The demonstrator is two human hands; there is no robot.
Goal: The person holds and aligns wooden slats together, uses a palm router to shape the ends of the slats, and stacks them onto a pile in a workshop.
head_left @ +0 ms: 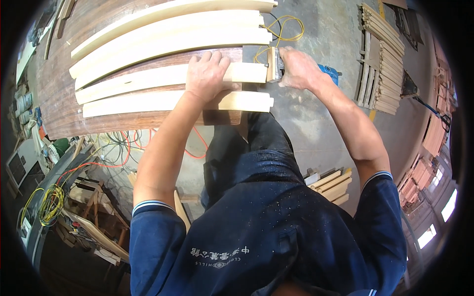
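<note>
1. Five long, pale, planed wooden boards point(163, 79) lie side by side on the dark brown wooden bench point(59, 98).
2. One blue handheld power tool point(328, 73).
3. Two bare hands: left hand point(207, 75), right hand point(297, 66).
4. One coil of yellow cable point(48, 203).

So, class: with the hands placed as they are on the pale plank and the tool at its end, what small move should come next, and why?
Probably keep the left hand pressing the pale plank flat while the right hand pushes the power tool squarely into the plank's end, since the tool already sits against it.
</note>
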